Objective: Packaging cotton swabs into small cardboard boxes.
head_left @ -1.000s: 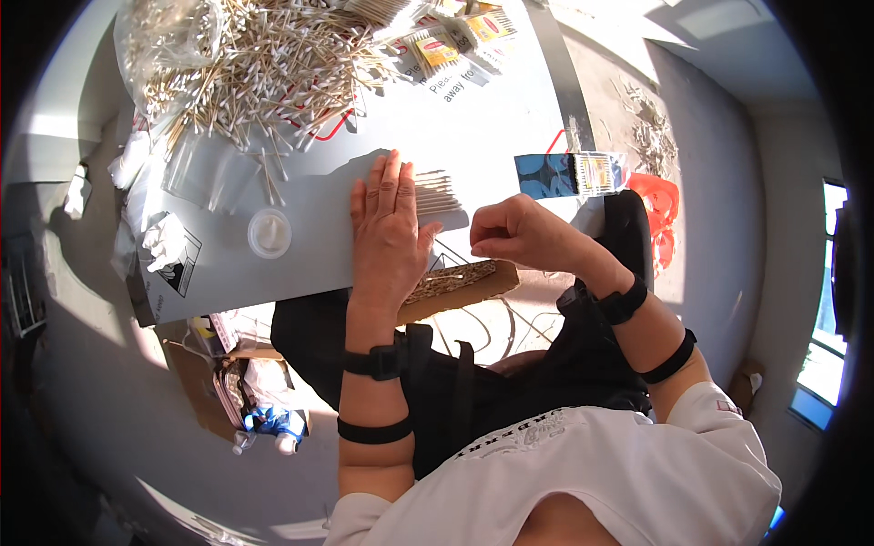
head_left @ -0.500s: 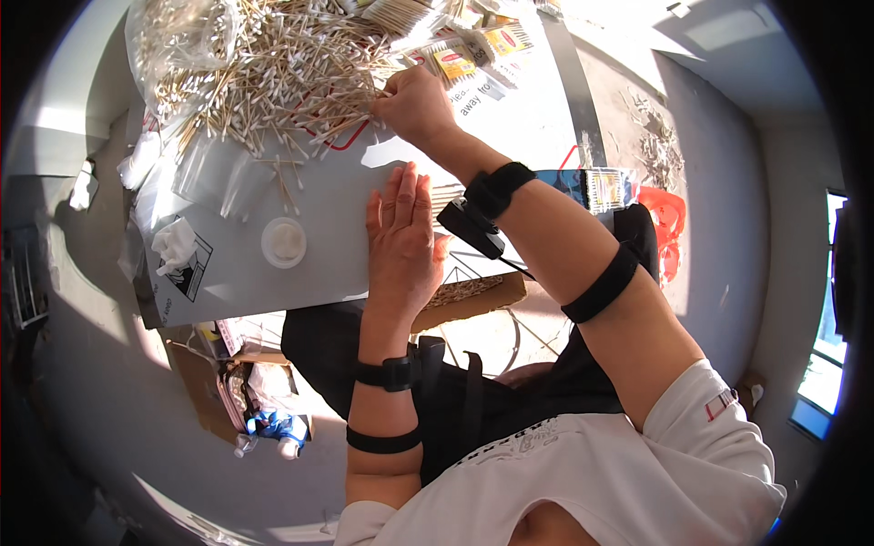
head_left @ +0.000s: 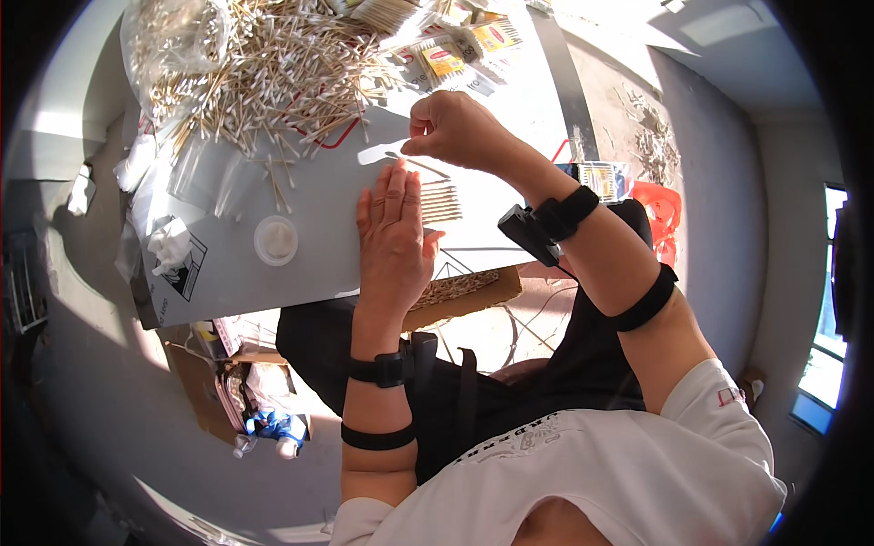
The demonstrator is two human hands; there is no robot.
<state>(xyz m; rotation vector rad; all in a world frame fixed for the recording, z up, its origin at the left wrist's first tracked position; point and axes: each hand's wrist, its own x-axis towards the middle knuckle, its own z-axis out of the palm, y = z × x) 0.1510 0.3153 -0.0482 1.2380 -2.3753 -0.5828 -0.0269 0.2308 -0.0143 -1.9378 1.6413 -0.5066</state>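
Hiding; L side, swab row [head_left: 442,202]

Over on my left I see a crumpled white tissue [head_left: 170,244] near the corner of the table [head_left: 319,268], with a small round dish [head_left: 276,240] to the right of it — something pale sits inside. Below the table edge on that side, an open cardboard box [head_left: 193,378] stands on the floor [head_left: 173,464], a blue-and-white bundle [head_left: 278,423] at its front. Off to my right there's a red plastic thing [head_left: 669,211] — and beyond it a grey wall [head_left: 706,191] and a bright window [head_left: 824,341].
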